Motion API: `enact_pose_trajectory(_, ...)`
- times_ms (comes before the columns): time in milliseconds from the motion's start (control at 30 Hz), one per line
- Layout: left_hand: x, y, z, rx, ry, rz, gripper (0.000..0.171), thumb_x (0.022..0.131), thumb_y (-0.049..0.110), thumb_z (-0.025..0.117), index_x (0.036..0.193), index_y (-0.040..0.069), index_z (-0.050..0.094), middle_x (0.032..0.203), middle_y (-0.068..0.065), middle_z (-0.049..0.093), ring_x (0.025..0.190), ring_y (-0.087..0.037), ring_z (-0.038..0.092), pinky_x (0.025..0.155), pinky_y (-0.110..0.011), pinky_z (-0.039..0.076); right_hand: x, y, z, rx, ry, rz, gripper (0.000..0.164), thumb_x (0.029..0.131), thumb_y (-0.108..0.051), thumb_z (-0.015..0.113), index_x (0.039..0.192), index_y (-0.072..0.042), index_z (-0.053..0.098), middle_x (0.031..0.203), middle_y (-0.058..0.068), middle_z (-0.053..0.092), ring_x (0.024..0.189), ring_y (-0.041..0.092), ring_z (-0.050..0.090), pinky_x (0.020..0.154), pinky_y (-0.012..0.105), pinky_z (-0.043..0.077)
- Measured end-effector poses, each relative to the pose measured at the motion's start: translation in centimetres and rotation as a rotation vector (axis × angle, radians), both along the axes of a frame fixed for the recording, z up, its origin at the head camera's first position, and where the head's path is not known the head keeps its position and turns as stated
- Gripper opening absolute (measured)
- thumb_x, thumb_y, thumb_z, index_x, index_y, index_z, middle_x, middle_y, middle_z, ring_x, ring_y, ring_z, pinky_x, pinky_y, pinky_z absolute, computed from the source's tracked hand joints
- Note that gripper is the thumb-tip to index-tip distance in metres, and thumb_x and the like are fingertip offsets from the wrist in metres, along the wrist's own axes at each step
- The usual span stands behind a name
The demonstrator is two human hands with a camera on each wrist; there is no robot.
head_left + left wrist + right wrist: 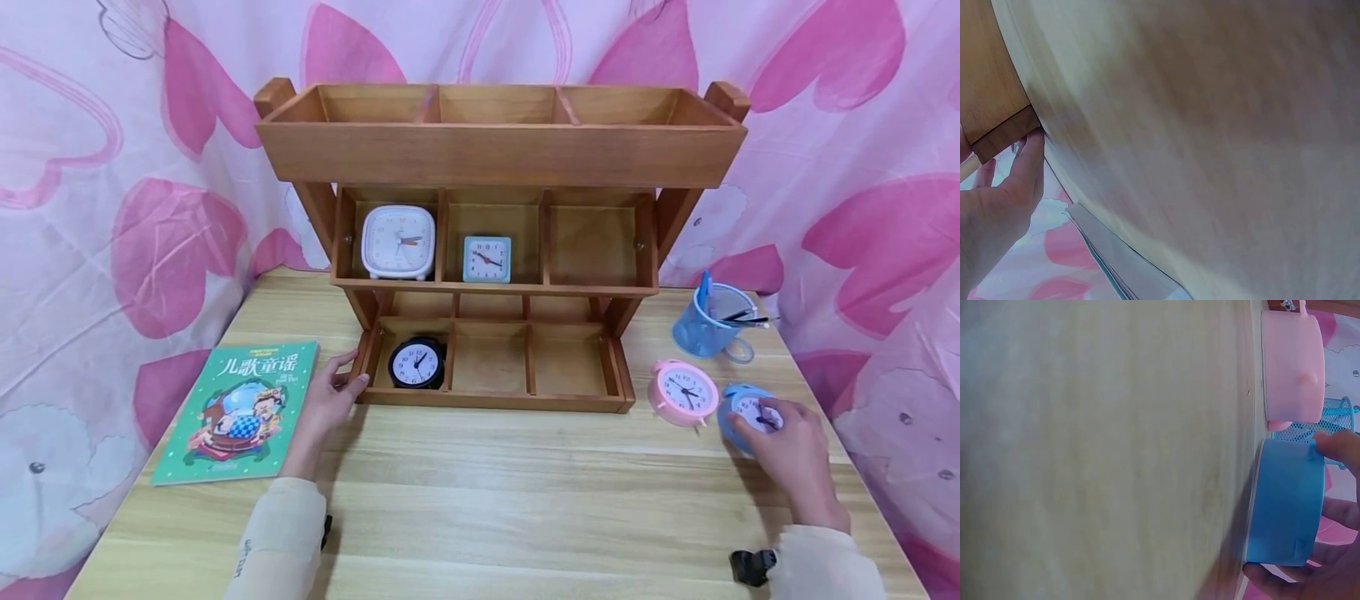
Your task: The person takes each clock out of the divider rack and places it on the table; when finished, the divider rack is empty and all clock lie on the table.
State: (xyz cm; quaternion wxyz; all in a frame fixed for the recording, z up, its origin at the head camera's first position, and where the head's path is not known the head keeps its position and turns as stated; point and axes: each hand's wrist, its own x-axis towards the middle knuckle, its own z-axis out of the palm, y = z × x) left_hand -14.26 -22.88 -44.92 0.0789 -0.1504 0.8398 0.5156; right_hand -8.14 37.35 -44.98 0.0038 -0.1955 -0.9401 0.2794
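Observation:
On the right side of the table my right hand grips a round blue alarm clock by its rim, fingers spread around it and partly covering its dial. Right beside it stands a pink alarm clock. My left hand holds the lower left corner of a three-tier wooden shelf, thumb at the front and fingers along the side. In the shelf's middle tier sit a white clock on the left and a small light-blue square clock in the centre. A black round clock occupies the bottom left compartment.
A green picture book lies at the left, close to my left forearm. Behind the pink and blue clocks stands a blue mesh pen holder with pens in it. A pink heart-patterned curtain hangs around the table.

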Motion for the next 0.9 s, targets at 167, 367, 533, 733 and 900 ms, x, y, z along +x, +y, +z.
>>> enact_pose_trajectory(167,0.0,0.0,-0.1,0.0,0.002,-0.005,0.057,0.103,0.02,0.053,0.156,0.018,0.032,0.149,-0.027,0.041,0.134,-0.041,0.044,0.104,-0.052,0.044,0.2,-0.3,0.5,-0.008,0.009,-0.018,0.079,0.095,-0.046,0.06,0.142,0.014,0.038,0.152,0.043,0.01,0.136,0.061,0.014,0.1,0.079,0.023)
enact_pose_trajectory(367,0.2,0.1,-0.2,0.009,0.011,-0.003,0.057,0.103,0.018,0.053,0.156,0.017,0.033,0.147,-0.028,0.042,0.132,-0.042,0.046,0.104,-0.052,0.045,0.2,-3.1,2.5,-0.001,0.237,-0.023,0.057,0.093,-0.025,0.065,0.134,0.011,0.049,0.152,0.038,0.018,0.14,0.056,0.015,0.107,0.075,0.017)
enact_pose_trajectory(533,0.2,0.1,-0.2,0.008,0.008,0.002,0.056,0.103,0.019,0.053,0.156,0.018,0.033,0.147,-0.028,0.042,0.132,-0.041,0.046,0.104,-0.052,0.045,-0.6,-8.0,4.0,-0.036,0.407,0.089,0.044,0.089,-0.013,0.069,0.126,0.009,0.058,0.145,0.035,0.035,0.132,0.055,0.032,0.107,0.07,0.024)
enact_pose_trajectory(733,0.2,0.0,-0.2,0.0,0.032,-0.006,0.056,0.102,0.018,0.054,0.155,0.015,0.034,0.143,-0.029,0.046,0.13,-0.041,0.048,0.102,-0.05,0.046,-2.3,-15.9,3.6,-0.088,0.422,0.33,0.039,0.09,-0.019,0.071,0.121,0.004,0.063,0.141,0.03,0.044,0.129,0.05,0.041,0.104,0.066,0.034)
enact_pose_trajectory(900,0.2,-0.1,-0.2,-0.003,0.043,-0.013,0.057,0.102,0.017,0.055,0.155,0.014,0.034,0.142,-0.031,0.048,0.129,-0.04,0.05,0.1,-0.048,0.047,-3.7,-23.0,2.5,-0.12,0.342,0.501,0.046,0.091,-0.03,0.07,0.128,-0.004,0.062,0.145,0.021,0.045,0.132,0.04,0.044,0.107,0.059,0.037)
